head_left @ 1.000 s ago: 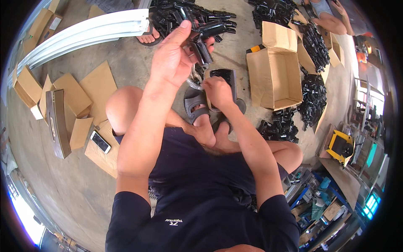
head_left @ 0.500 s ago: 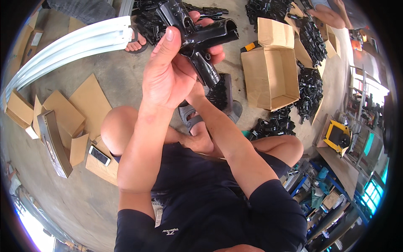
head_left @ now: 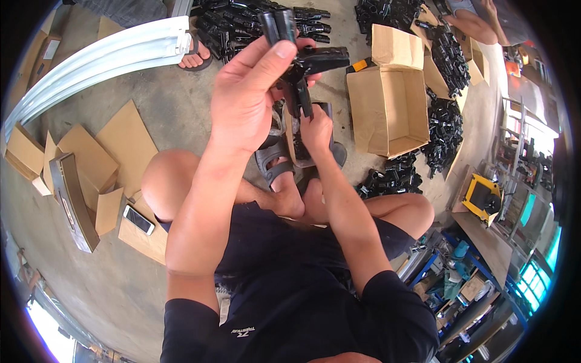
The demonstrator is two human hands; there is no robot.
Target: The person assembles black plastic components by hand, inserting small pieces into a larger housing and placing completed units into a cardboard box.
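Left hand (head_left: 248,100) is wrapped round the black fitting (head_left: 296,66), raised above the knees; right hand (head_left: 316,128) pinches its lower stem. It looks rigid, light plastic, best gripped at the hub.

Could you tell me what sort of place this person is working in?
Probably a small workshop or assembly floor: heaps of black plastic parts lie on bare concrete floor, beside an open cardboard box and flattened cartons.
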